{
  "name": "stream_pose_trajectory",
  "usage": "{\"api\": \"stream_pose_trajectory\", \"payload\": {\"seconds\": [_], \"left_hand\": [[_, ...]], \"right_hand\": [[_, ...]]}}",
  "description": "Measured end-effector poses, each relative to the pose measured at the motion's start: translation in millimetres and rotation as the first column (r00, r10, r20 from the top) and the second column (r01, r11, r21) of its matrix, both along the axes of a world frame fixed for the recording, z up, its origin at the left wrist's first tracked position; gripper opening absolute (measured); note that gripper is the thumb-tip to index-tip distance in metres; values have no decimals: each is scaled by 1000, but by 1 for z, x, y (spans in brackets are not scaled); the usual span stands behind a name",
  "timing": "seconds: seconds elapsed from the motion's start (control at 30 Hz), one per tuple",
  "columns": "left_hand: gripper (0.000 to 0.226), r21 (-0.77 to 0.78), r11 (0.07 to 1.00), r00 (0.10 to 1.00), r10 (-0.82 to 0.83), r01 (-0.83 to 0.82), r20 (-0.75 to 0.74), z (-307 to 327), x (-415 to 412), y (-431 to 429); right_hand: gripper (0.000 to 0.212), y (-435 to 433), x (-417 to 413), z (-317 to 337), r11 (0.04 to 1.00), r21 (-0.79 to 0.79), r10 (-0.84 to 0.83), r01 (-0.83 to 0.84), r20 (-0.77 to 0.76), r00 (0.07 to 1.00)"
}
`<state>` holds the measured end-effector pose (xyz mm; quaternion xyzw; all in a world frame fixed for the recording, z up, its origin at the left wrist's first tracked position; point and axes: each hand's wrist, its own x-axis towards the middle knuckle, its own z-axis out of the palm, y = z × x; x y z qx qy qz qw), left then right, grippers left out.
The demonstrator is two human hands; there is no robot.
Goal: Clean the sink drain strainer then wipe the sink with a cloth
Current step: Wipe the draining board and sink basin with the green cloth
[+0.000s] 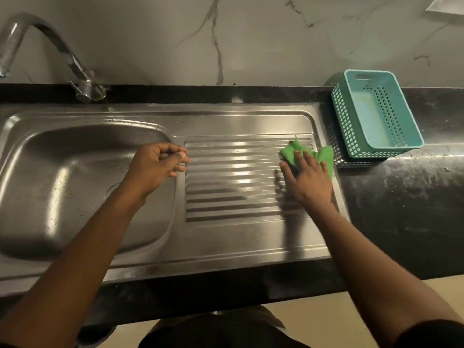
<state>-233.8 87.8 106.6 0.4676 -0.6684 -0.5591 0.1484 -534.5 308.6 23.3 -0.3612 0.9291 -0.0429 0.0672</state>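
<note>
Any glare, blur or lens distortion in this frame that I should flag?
Head view: bright glare patches on the sink basin and drainboard; faucet soft at the corner; right hand on the cloth slightly motion-blurred, its dark reflection smearing below; counter edge bows from the wide lens.

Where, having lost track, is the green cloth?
In the head view, the green cloth lies on the drainboard's right end, under the right hand, beside the teal basket.
</note>
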Motion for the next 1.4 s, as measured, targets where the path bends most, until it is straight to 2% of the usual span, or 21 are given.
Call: {"api": "stream_pose_trajectory", "payload": {"seconds": [0.07, 0.13, 0.23, 0.43, 0.57, 0.7, 0.8, 0.9, 1.03, 1.2, 1.3, 1.4], "left_hand": [[14, 1, 1000, 1000, 12, -12, -9, -1, 4, -2], [15, 1, 1000, 1000, 19, -19, -11, -4, 9, -4], [15, 9, 1000, 1000, 25, -25, -11, -6, 14, -7], [17, 18, 998, 998, 63, -63, -22, -2, 19, -16], [17, 1, 999, 999, 48, -48, -10, 0, 18, -18], [18, 15, 999, 999, 41, -41, -14, -2, 9, -15], [14, 13, 999, 999, 33, -33, -11, -3, 2, -12], [13, 11, 1000, 1000, 14, -14, -10, -4, -3, -9], [14, -4, 1000, 1000, -7, 7, -15, -4, -4, -8], [14, 0, 1000, 999, 28, -28, -32, -3, 6, -17], [16, -3, 1000, 999, 28, -28, -28, -5, 14, -21], [14, 4, 999, 999, 32, -32, -33, -7, 17, -22]], "right_hand": [[85, -23, 25, -2, 987, -54, -150, 150, 8, 989], [89, -46, 62, -1, 984, -57, -167, 167, 4, 986], [82, -76, 128, -1, 993, -118, 8, -5, 21, 1000], [103, -135, 227, 5, 958, -57, 287, -282, 114, 951], [98, -141, 231, 3, 891, -33, 453, -452, 80, 888], [78, -120, 189, -1, 837, -78, 545, -542, 30, 838], [70, -80, 134, -2, 905, -110, 411, -410, -19, 912], [73, -28, 68, -3, 966, -22, 259, -259, -25, 966], [72, 10, 7, 1, 987, 77, 147, -142, -54, 988], [87, 0, 6, -4, 995, 13, -100, 100, 40, 994], [104, -28, 17, -1, 977, -6, -210, 212, 94, 973], [117, -55, 44, 4, 981, 47, -190, 187, 74, 979]]}}
